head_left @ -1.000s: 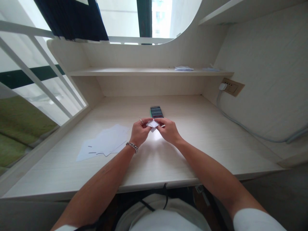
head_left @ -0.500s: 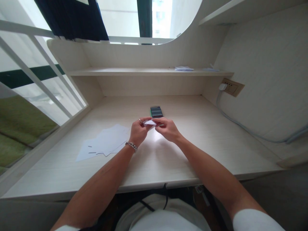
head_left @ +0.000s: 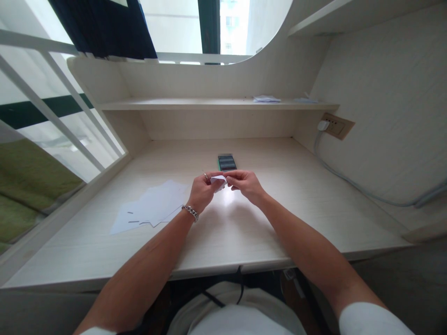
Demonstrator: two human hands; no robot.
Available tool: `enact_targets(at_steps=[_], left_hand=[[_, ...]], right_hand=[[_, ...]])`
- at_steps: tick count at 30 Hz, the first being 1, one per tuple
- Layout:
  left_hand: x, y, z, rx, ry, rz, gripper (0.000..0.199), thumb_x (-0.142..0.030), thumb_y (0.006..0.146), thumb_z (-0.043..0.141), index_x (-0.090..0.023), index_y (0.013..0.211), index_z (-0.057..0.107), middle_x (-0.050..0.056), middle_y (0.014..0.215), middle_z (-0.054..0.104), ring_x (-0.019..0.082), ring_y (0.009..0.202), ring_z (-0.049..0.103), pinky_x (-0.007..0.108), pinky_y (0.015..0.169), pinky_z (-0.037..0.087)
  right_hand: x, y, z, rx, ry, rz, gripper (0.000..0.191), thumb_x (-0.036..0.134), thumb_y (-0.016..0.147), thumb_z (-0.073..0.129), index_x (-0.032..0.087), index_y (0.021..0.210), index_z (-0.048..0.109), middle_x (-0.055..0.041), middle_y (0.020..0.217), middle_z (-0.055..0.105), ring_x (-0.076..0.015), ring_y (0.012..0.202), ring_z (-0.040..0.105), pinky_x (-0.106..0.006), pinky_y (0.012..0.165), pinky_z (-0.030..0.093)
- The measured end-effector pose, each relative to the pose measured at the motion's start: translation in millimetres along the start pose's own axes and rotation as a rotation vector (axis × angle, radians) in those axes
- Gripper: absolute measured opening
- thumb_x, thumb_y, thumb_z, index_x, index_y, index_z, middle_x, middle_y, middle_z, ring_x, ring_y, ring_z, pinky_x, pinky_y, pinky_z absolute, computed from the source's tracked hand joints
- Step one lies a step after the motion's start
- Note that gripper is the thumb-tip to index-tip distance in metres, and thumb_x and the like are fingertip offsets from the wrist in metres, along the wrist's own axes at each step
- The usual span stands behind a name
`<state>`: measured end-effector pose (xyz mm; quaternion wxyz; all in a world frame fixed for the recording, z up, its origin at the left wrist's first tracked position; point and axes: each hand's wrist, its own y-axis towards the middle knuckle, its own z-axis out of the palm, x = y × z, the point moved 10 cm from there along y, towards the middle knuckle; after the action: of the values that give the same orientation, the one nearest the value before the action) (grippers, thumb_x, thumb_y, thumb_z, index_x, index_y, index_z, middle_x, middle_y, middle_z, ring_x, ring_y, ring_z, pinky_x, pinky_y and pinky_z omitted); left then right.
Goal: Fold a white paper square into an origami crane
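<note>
A small folded piece of white paper (head_left: 218,182) is held up between my two hands over the middle of the desk. My left hand (head_left: 202,190), with a ring and a chain bracelet, grips its left side between thumb and fingers. At its right edge my right hand (head_left: 246,184) pinches the paper with thumb and forefinger. Just beyond the fingertips lies a phone (head_left: 227,162) with its screen lit, partly covered by the hands. Some of the paper's folds are hidden by the fingers.
Loose white sheets (head_left: 153,202) with dark marks lie on the desk (head_left: 307,204) to the left. On the shelf (head_left: 195,104) at the back rests a stack of folded paper (head_left: 266,98). A grey cable (head_left: 352,184) runs from the wall socket (head_left: 338,126) along the right.
The paper has tilted between my fingers and shows a different face. My right hand has shifted slightly to the right along its edge; the left has barely moved.
</note>
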<state>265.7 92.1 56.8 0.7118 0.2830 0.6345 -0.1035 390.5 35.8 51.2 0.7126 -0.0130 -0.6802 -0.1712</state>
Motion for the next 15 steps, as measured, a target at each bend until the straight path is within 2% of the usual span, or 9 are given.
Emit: enact_targets(at_steps=[11,15], left_hand=[[3.6,1.7,0.6,0.029,-0.026,0.004,0.042,-0.04,0.062,0.084,-0.011,0.089,0.075,0.005,0.07,0.071,0.014,0.062,0.063,0.025,0.061,0.049],[3.6,2.0,-1.2,0.006,-0.011,0.012,0.041,-0.039,0.062,0.084,-0.01,0.09,0.075,0.006,0.072,0.072,0.014,0.062,0.063,0.024,0.059,0.049]], right_hand=[[5.0,2.3,1.3,0.01,-0.017,-0.083,0.035,0.041,0.061,0.083,0.016,0.085,0.078,-0.0034,0.067,0.07,-0.0104,0.057,0.055,-0.026,0.056,0.045],[6.6,1.5,3.9,0.03,-0.029,-0.124,0.034,0.038,0.061,0.083,0.016,0.087,0.078,-0.0039,0.07,0.072,-0.013,0.061,0.06,-0.029,0.061,0.049]])
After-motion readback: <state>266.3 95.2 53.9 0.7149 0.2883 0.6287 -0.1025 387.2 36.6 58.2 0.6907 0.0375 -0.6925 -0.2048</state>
